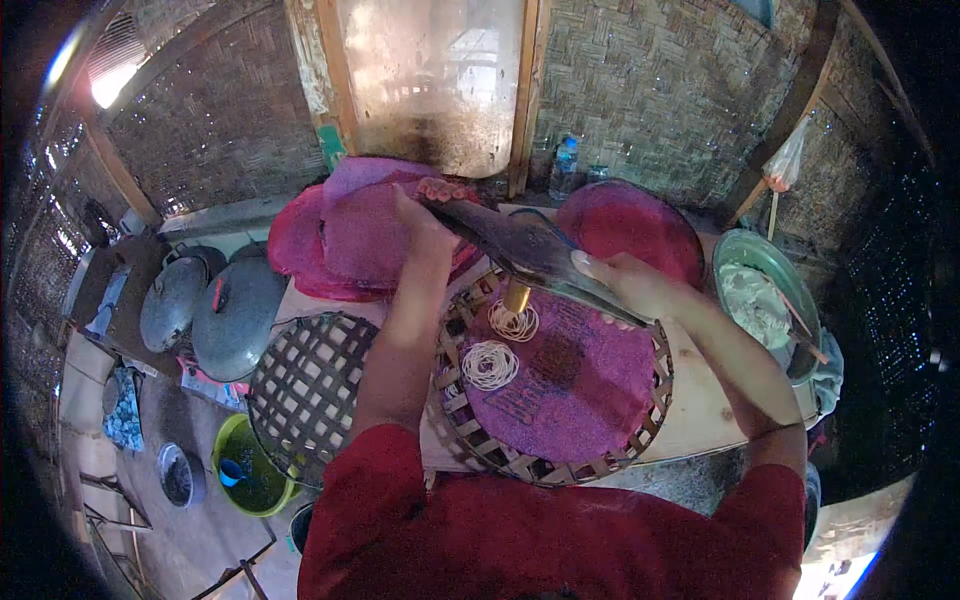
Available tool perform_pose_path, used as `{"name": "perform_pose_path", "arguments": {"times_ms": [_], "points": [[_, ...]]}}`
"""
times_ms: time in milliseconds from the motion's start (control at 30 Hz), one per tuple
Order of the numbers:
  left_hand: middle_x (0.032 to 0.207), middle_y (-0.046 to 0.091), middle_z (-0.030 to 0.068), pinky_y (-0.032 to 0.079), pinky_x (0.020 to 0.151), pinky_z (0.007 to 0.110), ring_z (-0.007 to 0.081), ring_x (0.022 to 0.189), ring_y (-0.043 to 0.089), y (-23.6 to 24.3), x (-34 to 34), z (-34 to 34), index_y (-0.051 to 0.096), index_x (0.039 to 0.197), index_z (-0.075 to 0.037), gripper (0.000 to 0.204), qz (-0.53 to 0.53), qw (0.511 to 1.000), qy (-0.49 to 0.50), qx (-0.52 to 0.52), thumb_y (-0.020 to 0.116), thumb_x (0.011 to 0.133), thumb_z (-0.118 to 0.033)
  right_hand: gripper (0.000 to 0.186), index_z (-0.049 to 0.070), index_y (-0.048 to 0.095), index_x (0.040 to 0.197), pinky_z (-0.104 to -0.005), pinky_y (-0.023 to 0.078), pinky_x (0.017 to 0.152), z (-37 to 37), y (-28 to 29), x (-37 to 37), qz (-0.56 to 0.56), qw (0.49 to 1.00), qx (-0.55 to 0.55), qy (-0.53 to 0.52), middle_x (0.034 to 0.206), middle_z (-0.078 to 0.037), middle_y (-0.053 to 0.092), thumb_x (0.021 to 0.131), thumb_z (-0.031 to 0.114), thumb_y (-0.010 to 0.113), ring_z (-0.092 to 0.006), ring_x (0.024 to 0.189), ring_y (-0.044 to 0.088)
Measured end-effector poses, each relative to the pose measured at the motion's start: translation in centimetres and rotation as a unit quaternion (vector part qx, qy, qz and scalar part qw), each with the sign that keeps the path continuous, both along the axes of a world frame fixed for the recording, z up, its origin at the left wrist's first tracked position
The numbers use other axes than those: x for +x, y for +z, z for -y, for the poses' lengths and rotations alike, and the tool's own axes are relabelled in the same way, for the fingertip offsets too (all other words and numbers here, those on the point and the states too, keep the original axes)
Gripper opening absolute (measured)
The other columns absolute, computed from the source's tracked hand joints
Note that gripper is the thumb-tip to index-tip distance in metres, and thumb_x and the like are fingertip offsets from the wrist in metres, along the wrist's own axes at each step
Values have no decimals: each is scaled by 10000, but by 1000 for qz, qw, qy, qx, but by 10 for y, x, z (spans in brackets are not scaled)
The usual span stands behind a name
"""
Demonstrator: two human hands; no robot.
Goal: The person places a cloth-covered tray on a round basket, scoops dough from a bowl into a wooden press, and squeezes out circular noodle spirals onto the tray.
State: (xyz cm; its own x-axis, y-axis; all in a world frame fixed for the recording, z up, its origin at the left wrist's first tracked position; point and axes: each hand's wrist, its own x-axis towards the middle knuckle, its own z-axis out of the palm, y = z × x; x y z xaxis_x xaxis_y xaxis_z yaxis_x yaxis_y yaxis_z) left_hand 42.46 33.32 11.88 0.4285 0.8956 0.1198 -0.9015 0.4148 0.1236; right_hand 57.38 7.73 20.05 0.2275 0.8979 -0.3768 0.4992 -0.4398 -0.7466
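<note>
Reading the clock from mid-view, 12 pointing away from the body, a dark press (pixel 525 245) sits just off the centre toward 1 o'clock, raised above a round lattice tray (pixel 660 400). The left hand (pixel 428 222) grips its far-left end; the right hand (pixel 640 285) is closed around its near-right end, thumb on top. A brass-coloured tube (pixel 516 297) points down from its underside. The press looks like wood: likely stiff, fairly heavy, and perhaps slick where worn. Its two ends seem the sound places to hold, with even force so the tube stays upright.

The tray, toward 5 o'clock, carries a pink cloth (pixel 620 350). On it, at the tray's own 9 and 11 o'clock, lie two pale strand coils (pixel 490 366), which look soft, light and easily crushed; lifting them by the cloth seems safer than pinching.

At 8 o'clock is a second lattice tray (pixel 310 370), and beyond it, on the floor, a green tub (pixel 255 500). The pale tabletop (pixel 700 400) runs under the work. Farther out, a basin (pixel 735 245) of white dough (pixel 755 305) stands at 3, lidded pots (pixel 235 320) at 9, piled pink cloths (pixel 345 230) at 10. A woven wall (pixel 660 100) closes the far side.
</note>
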Motion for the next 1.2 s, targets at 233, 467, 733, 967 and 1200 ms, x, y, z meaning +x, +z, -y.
{"name": "perform_pose_path", "arguments": {"times_ms": [233,467,733,967,1200], "points": [[527,337,-3,336,517,320,168,468,355,-46,14,-16,333,602,-153,573,45,998,-38,-26,199,886,-633,639,26,641,935,-288,426,479,-13,-17,10,67,997,-15,30,653,-30,582,867,619,412,-121,528,511],[532,306,-9,320,533,317,165,489,337,-46,1,-26,330,610,-159,561,-28,999,-21,5,226,886,-636,508,105,499,1196,-255,398,408,-19,-49,0,-29,997,46,62,661,1,559,935,515,351,-90,457,480],[508,335,1,329,529,324,176,482,363,-23,44,-32,338,587,-160,575,21,999,-34,36,229,880,-642,642,64,564,761,-265,362,346,-22,-22,37,-48,997,-50,-29,517,-22,493,872,651,330,-112,380,454],[493,357,-7,345,497,334,167,444,372,-53,94,-41,368,562,-167,571,10,999,-35,9,222,881,-618,698,37,560,659,-292,374,359,-35,-37,75,34,997,-51,-54,478,-42,469,858,668,339,-142,363,442],[469,313,-20,321,489,316,148,427,347,-39,85,-45,332,556,-177,549,61,996,-70,-18,211,890,-595,669,40,585,682,-286,364,348,-25,5,50,38,995,-68,-63,475,-26,467,866,645,367,-126,354,433]]}}
